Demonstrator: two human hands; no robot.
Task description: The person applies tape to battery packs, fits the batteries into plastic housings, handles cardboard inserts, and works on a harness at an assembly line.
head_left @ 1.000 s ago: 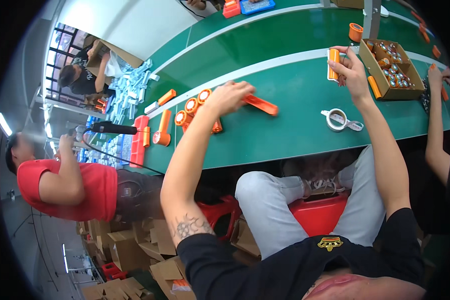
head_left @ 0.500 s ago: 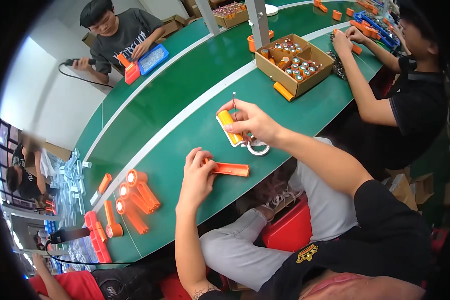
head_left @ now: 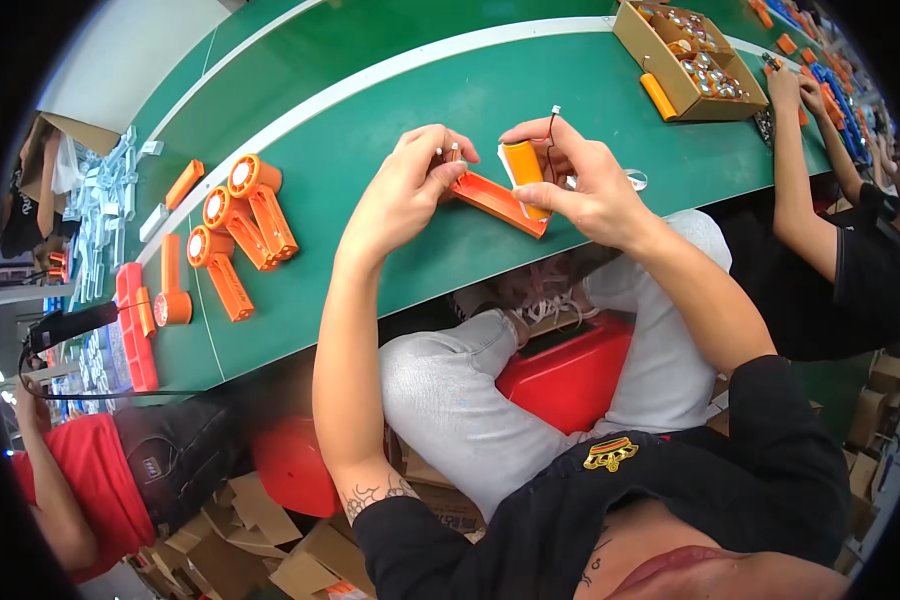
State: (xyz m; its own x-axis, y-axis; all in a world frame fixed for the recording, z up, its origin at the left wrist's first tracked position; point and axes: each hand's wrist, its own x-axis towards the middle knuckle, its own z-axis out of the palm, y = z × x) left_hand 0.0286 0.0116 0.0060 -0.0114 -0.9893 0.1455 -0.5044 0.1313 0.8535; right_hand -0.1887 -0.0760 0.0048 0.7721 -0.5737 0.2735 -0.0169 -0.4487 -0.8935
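Note:
My left hand (head_left: 410, 190) is closed on one end of an open orange plastic fan handle shell (head_left: 497, 204), which slants down to the right over the green table. A small wire connector sticks up by its fingertips. My right hand (head_left: 598, 190) pinches an orange cylindrical battery (head_left: 523, 172) with a white strip along its side. A dark lead with a white plug rises from behind this battery. The battery stands nearly upright at the shell's right end, overlapping it in view; whether they touch I cannot tell. Partly behind my right hand lies a roll of tape (head_left: 636, 180).
Several orange handheld fan bodies (head_left: 253, 178) lie at the left, beside a red tray (head_left: 135, 330) and pale plastic parts (head_left: 110, 215). At the back right stand a cardboard box (head_left: 708, 105) of batteries and a loose battery (head_left: 658, 97). A co-worker's arm (head_left: 805, 205) reaches in at right.
My right hand has brought the battery close to the shell in my left hand. The shell has tilted, its right end now lower. The whole view has shifted.

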